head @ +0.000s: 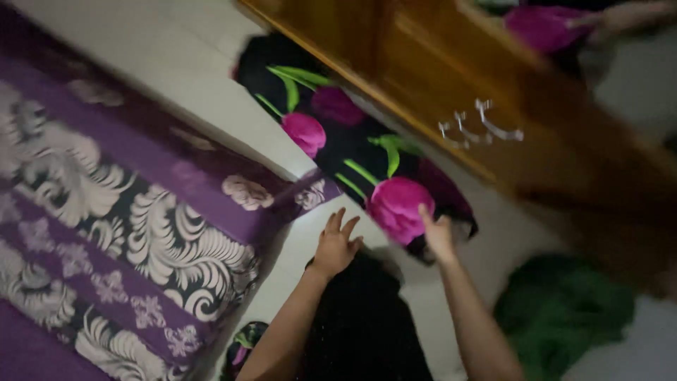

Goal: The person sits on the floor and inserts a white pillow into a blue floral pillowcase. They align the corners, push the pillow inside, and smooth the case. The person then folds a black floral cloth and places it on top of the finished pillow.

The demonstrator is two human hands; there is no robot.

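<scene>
**Both hands out toward the tulip blanket on the floor**

Person reaches forward with both bare arms, seen from above. Right hand [438, 236] sits at the near edge of a black blanket [352, 152] printed with big pink tulips and green leaves; its fingers [425, 212] touch or overlap the nearest pink bloom, but motion blur hides whether they pinch the cloth, so I cannot tell if it is gripped. Left hand [335, 245] is just beside it to the left, fingers [337, 221] spread wide, holding nothing, hovering over the pale floor [317, 233] and a dark black cloth [360, 317] below the forearms.

The blanket lies folded on the floor, running diagonally along the foot of a wooden wardrobe [451, 63] with metal handles [479, 125]. Left of it, a bed with a purple and white floral bedspread [127, 212] fills that side. A crumpled green cloth [564, 310] lies on the floor to the right, well apart from the hands. More pink fabric [543, 27] shows at top right, blurred.
</scene>
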